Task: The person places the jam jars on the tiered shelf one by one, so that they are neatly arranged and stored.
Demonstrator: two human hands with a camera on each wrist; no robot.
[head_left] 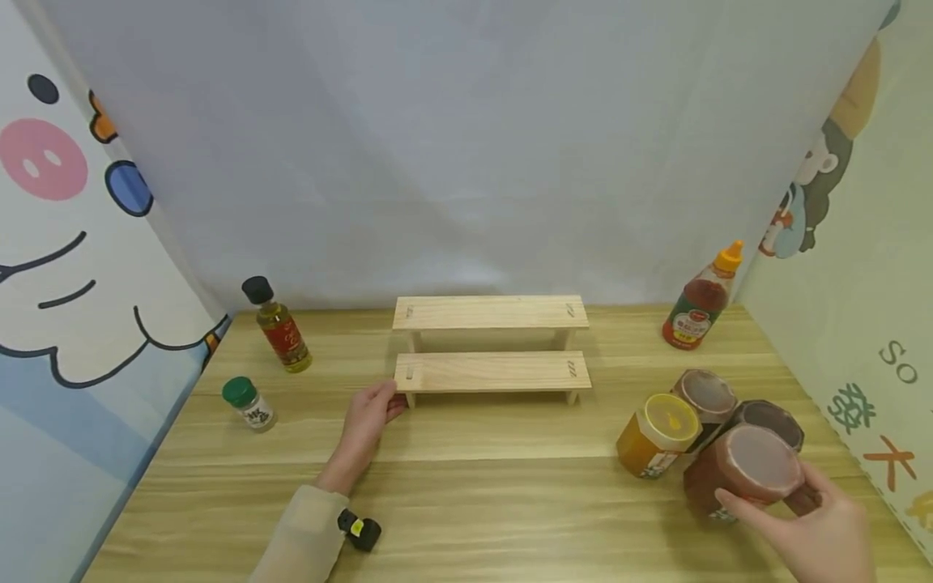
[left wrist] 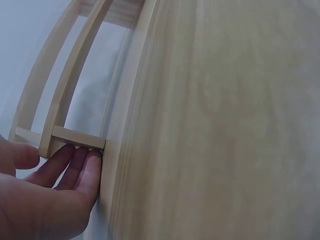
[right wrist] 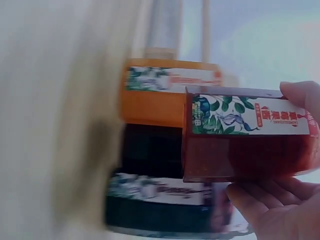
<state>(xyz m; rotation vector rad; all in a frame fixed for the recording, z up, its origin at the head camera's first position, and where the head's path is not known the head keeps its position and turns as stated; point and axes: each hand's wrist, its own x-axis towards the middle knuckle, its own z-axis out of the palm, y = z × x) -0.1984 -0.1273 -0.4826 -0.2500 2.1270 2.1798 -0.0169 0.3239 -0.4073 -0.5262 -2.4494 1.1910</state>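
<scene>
While the left hand (head_left: 366, 419) is pinching a wooden rack (head_left: 496, 372), the right hand (head_left: 829, 525) is gripping a faceted jam jar (head_left: 745, 468) from its right.

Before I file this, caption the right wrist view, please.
Right hand gripping a red jar near one orange jar and dark jars.

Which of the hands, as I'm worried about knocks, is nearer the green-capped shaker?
Left. The left hand is right of the green-capped shaker, gripping the left end of the wooden shelf; the right hand is much farther right, holding a red jar.
</scene>
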